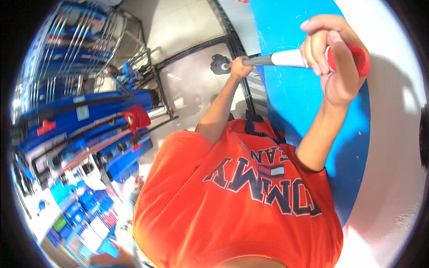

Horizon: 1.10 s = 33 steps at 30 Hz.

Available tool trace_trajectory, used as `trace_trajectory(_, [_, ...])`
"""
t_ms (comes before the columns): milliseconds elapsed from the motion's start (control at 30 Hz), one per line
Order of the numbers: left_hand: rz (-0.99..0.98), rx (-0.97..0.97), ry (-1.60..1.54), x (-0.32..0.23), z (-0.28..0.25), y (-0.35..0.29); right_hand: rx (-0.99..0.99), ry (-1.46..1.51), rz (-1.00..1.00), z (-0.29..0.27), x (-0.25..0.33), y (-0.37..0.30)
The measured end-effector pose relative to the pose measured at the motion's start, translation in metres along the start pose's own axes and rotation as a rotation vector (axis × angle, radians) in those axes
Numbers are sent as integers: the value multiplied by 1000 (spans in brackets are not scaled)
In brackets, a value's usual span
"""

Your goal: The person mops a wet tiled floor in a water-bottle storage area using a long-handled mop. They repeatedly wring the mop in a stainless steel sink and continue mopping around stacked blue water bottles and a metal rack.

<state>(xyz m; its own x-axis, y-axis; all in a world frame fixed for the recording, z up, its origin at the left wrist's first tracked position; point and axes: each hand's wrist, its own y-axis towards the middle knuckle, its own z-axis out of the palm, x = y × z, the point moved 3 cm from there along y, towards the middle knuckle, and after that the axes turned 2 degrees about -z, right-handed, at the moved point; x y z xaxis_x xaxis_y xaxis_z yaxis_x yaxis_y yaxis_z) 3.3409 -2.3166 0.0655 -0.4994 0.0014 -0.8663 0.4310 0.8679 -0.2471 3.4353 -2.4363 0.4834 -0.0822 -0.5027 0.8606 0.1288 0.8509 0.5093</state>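
A mop (288, 58) with a grey and white pole runs from the upper right toward the middle. Its dark grey, shaggy head (217, 65) rests against the pale floor. My left hand (241, 68) is closed round the grey lower part of the pole, close to the mop head. Higher up, my right hand (333, 60) wraps the white part beside the red end piece (361, 61), its fingers curled over the pole. Part of the red piece is hidden behind my thumb and palm.
At my right, a blue panel (308, 107) meets a white wall (391, 147). To the left stand metal wire racks (67, 40), long-handled tools with a red piece (136, 118), and blue goods (89, 201). A black frame (196, 48) crosses the tiled floor ahead.
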Motion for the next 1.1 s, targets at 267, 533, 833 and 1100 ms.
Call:
trace_trajectory(267, [-98,-14,-92,1,6,-73,-107,26,-43,38,43,-14])
trace_trajectory(533, [-146,-157,-227,22,19,-141,44,158,87,44,45,-14])
trace_trajectory(833, [-48,-40,37,57,45,-214,361,332,24,35,46,-60])
trace_trajectory(1100, [-75,-26,-66,50,33,-298,415,386,-81,63,89,-119])
